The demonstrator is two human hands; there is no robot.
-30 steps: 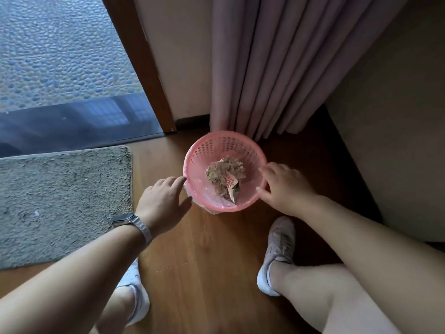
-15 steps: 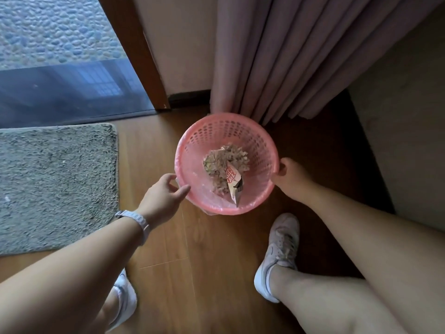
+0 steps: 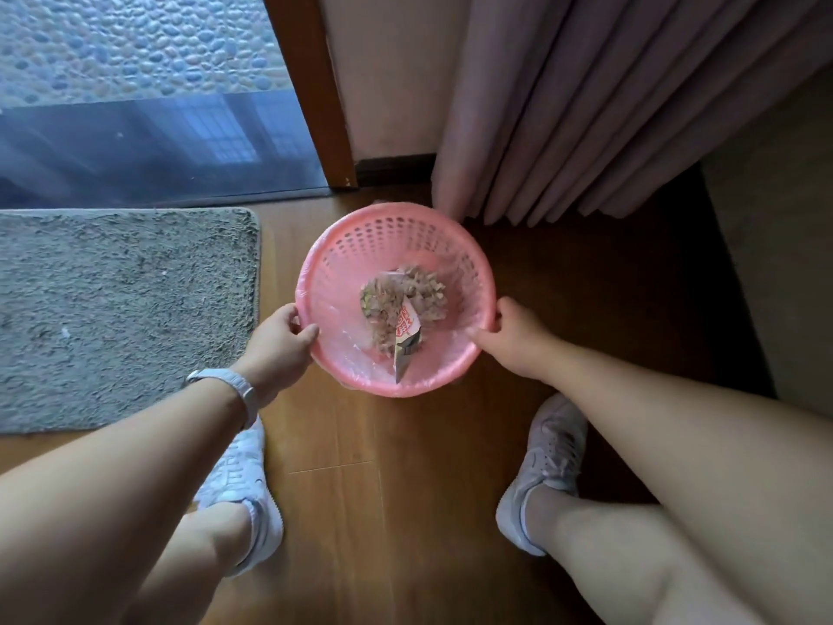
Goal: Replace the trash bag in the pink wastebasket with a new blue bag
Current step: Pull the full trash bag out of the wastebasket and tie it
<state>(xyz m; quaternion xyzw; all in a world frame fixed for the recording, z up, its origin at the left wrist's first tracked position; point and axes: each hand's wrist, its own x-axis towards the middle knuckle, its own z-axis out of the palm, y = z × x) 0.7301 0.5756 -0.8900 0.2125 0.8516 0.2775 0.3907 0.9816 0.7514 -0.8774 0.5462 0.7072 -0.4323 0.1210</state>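
A pink perforated wastebasket stands on the wooden floor in front of a curtain. A thin clear bag lines it, folded over the rim. Inside lies a heap of brownish scraps and a folded paper wrapper with red print. My left hand grips the basket's left rim, thumb over the edge. On the right rim, my right hand holds on with fingers curled under it. No blue bag is in view.
A grey shaggy mat lies to the left. A glass door with a wooden frame is behind it. Pink curtain folds hang just behind the basket. My two shoes stand on the floor below it.
Both hands went from beside the basket to gripping its rim on either side. The view has come nearer to the basket.
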